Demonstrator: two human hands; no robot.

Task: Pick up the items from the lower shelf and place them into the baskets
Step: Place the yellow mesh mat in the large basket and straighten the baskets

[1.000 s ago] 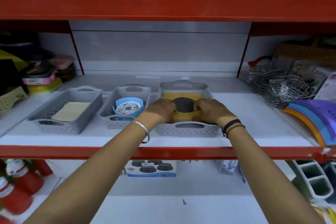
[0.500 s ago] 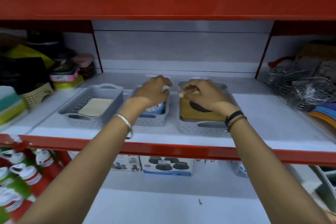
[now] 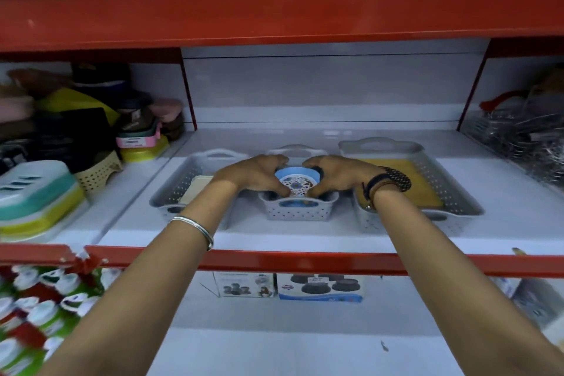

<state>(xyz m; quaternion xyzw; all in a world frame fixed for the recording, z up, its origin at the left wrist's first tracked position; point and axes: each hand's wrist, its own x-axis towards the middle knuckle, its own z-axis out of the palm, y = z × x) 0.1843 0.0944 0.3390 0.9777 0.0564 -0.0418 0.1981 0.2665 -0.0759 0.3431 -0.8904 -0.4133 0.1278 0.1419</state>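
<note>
Three grey perforated baskets stand side by side on the white shelf. The middle basket holds a round blue item with a patterned white top. My left hand and my right hand curl around that blue item from either side, fingers touching it. The right basket holds a yellow flat item with a black mesh disc on it. The left basket holds a cream flat item, partly hidden by my left forearm.
Stacked plastic boxes and containers fill the shelf's left bay; wire racks fill the right bay. A red shelf beam runs along the front edge. On the lower shelf lie two product boxes and bottles at left.
Both hands left the yellow item and black disc in the right basket and moved left to the middle basket, where they now clasp the blue item. The camera shifted left.
</note>
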